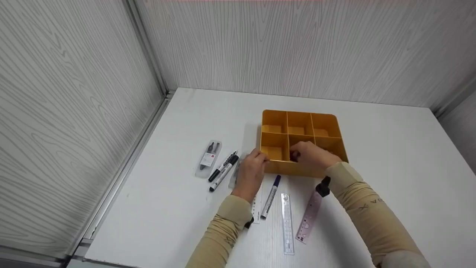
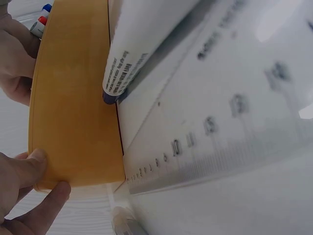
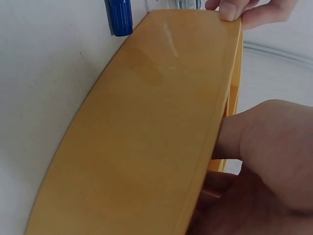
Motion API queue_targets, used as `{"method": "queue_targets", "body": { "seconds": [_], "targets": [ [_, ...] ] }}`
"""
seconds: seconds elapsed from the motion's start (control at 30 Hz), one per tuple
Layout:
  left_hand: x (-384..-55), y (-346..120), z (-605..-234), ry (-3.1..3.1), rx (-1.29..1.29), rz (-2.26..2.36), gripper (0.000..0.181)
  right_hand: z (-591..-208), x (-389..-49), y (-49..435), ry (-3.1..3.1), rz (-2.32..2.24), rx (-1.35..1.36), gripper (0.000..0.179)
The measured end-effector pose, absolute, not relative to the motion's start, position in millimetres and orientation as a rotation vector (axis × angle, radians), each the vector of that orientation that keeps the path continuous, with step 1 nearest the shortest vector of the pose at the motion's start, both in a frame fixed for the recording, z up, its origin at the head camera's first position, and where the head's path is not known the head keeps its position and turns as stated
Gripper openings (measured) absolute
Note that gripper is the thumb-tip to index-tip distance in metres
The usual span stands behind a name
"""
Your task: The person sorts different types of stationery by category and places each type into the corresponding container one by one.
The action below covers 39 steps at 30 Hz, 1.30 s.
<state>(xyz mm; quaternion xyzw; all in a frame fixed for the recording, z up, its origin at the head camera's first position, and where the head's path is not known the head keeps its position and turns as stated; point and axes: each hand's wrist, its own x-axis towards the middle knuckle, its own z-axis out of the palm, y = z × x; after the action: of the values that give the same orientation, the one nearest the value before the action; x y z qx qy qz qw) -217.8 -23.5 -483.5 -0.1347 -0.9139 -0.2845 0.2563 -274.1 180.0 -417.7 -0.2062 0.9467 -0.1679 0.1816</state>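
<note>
An orange divided box (image 1: 297, 168) stands on the white table. My left hand (image 1: 251, 173) grips its front left corner, and the left wrist view shows the thumb and a finger (image 2: 55, 200) on either side of that corner. My right hand (image 1: 314, 154) reaches over the front rim into the front middle compartment. Its fingertips are hidden inside, so whether they hold anything cannot be seen. Marker ends with blue and red caps (image 2: 43, 19) show past the rim near the right hand in the left wrist view.
A purple-capped marker (image 1: 271, 196), a clear ruler (image 1: 287, 227) and a pink ruler (image 1: 309, 219) lie before the box. Further left are two black markers (image 1: 224, 173) and a compass set in a clear case (image 1: 209, 158). A white ruler (image 1: 256, 210) lies partly under the left arm.
</note>
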Motion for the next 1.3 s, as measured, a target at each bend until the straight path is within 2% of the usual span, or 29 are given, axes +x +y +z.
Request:
{"method": "queue_targets", "body": {
  "seconds": [0.3,0.63,1.0,1.13,1.3],
  "targets": [
    [-216.8,-22.3,-484.6,-2.466,-0.380,-0.784,0.005,-421.1,-292.9,173.7,2.628,-0.316,-0.635,0.021],
    [-217.6,-22.9,-484.7,-2.458,-0.400,-0.792,0.004,-426.3,-287.5,171.7,2.711,-0.402,-0.381,0.030],
    [-218.6,-23.4,-487.6,-2.461,-0.382,-0.788,0.006,-428.2,-283.1,171.8,2.714,-0.375,-0.364,0.026],
    [-218.9,-23.8,-487.7,-2.452,-0.386,-0.787,0.006,-426.8,-279.6,172.2,2.743,-0.419,-0.430,0.030],
    [-218.7,-24.7,-486.6,-2.446,-0.390,-0.799,0.005,-422.1,-277.1,173.0,2.774,-0.506,-0.562,0.026]
  ]
}}
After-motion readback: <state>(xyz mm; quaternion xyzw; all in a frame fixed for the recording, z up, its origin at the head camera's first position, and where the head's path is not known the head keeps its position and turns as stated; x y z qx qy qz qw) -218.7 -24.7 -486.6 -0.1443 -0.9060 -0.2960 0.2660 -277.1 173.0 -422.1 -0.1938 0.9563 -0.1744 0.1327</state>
